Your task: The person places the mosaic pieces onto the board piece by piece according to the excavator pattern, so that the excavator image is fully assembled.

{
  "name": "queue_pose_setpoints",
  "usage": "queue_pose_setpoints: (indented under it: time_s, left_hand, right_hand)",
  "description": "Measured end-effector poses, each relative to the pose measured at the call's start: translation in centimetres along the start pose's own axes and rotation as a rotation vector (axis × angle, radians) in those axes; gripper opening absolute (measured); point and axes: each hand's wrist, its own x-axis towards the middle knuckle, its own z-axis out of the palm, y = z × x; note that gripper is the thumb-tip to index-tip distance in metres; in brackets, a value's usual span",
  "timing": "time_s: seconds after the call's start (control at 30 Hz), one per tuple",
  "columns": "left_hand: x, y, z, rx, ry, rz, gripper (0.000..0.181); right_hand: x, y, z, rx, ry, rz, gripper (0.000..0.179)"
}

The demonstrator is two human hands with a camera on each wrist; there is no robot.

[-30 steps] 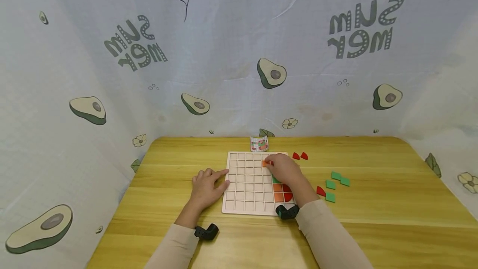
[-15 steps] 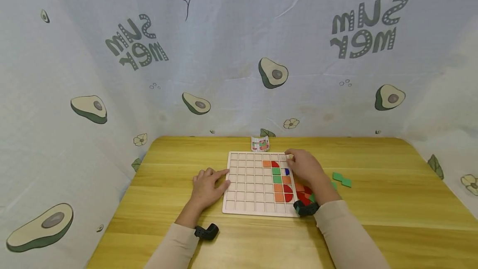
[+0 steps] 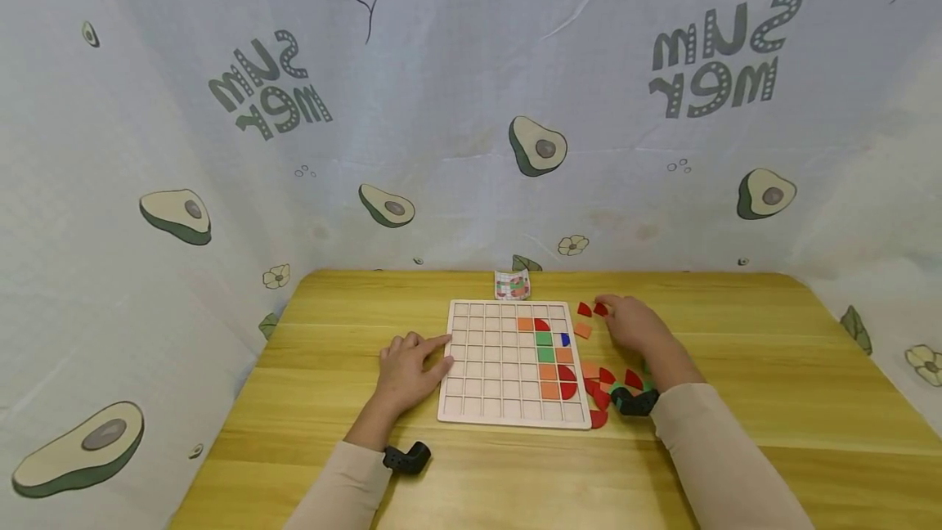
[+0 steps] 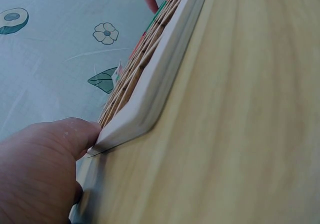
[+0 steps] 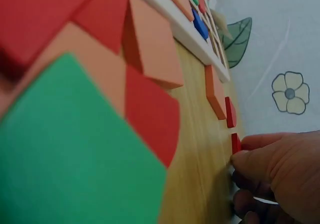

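Note:
A pale wooden grid board [image 3: 486,362] lies on the table, with orange, green, red and blue tiles in its right-hand cells. My left hand [image 3: 407,370] rests at its left edge, thumb and index finger extended against the rim. In the left wrist view the thumb [image 4: 75,134] touches the board's corner. Beyond the board's upper right corner, my right hand [image 3: 634,324] pinches a red quarter-circle tile [image 5: 236,143] between thumb and finger, low at the tabletop. Another red quarter-circle tile [image 3: 585,309] and an orange square tile [image 3: 583,330] lie just left of it.
A small pattern card [image 3: 512,285] stands behind the board. Loose red, orange and green tiles [image 3: 599,419] lie along the board's right side, partly under the right wrist. A patterned cloth [image 3: 456,105] hangs behind the table.
My right hand has moved right, off the board's upper cells, past its corner to the loose red tiles. A red quarter-circle beside the board's orange square is now uncovered. The left hand stays put.

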Motion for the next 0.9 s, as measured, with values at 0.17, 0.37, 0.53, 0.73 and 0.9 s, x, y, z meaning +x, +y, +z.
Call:
queue_pose_setpoints:
  time_s: [0.17, 0.37, 0.53, 0.73, 0.9]
  left_hand:
    - [0.0, 0.2, -0.1, -0.004, 0.005, 0.0, 0.043]
    - [0.0, 0.2, 0.0, -0.003, 0.001, -0.001, 0.043]
    - [-0.1, 0.2, -0.1, 0.0, 0.001, -0.005, 0.043]
    - [-0.1, 0.2, -0.1, 0.005, 0.004, -0.008, 0.043]
    - [0.0, 0.1, 0.0, -0.006, 0.006, -0.004, 0.042]
  right_hand:
    - [-0.2, 0.1, 0.1, 0.014, 0.015, -0.017, 0.038]
    - [-1.5, 0.0, -0.1, 0.05, -0.015, -0.06, 0.029]
    - [-2.9, -0.2, -0.3, 0.113, -0.061, -0.076, 0.021]
    - [-4.0, 0.0, -0.3, 0.168, -0.033, 0.062, 0.044]
    - [-4.2, 0.4, 0.6, 0.188, 0.02, 0.134, 0.043]
